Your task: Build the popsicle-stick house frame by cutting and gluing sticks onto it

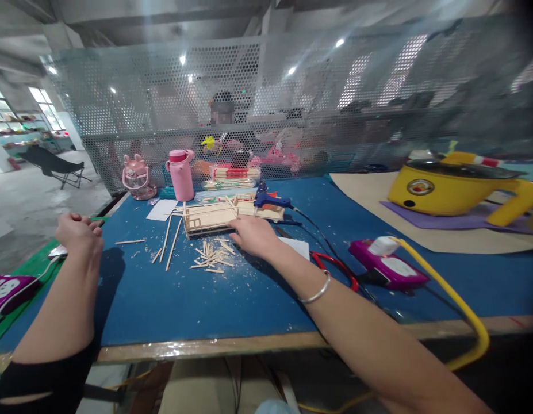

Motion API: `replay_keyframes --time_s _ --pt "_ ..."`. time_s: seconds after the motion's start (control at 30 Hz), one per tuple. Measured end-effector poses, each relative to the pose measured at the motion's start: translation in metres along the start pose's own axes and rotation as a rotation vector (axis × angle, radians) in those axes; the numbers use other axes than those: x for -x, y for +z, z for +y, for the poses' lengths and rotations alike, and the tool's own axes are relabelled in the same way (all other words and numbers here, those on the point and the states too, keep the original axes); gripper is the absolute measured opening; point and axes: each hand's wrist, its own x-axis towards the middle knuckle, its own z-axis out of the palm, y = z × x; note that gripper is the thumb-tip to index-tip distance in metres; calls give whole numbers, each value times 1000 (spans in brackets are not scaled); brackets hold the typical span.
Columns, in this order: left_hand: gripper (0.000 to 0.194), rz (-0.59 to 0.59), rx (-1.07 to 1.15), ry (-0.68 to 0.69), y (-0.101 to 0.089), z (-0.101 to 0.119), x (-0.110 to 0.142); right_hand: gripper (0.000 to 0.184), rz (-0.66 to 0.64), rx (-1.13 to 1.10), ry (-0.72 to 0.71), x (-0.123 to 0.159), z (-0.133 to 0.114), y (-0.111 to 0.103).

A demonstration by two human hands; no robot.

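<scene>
My right hand lies on the blue table, fingers reaching into a scatter of short wooden sticks; whether it pinches one I cannot make out. Just beyond it stands a small wooden stick model with a blue glue gun on its right end. My left hand is curled in a loose fist at the table's left edge, nothing visible in it. Long sticks lie between the two hands.
A pink bottle and a pink cup stand at the back left. A yellow electric pot sits at the right on brown paper. A purple power strip with a yellow cable and red scissors lie right of my arm. A person sits behind the mesh screen.
</scene>
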Motion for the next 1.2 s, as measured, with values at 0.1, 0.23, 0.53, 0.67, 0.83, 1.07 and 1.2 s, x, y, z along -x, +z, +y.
replay_keyframes --time_s 0.1,0.23,0.53,0.67,0.83,1.07,1.2 --pt "30 10 61 -113 17 -1 17 27 84 -178 -61 1 -15 3" --pt "39 -470 -76 -83 67 -10 55 50 132 -493 -181 2 -33 10" --pt "42 -1073 -277 55 147 16 115 62 -37 -784 -105 -2 -45 30" --pt "44 -1070 -109 -85 161 33 125 45 -13 -665 -185 -1 -47 33" --pt "40 -887 49 -120 161 60 124 21 6 -429 -393 -1 -49 38" --pt "43 -445 123 105 133 47 98 40 -78 -661 -223 -1 -46 29" --pt "48 -297 -128 221 114 -12 100 52 -57 -1031 -22 -3 -38 32"
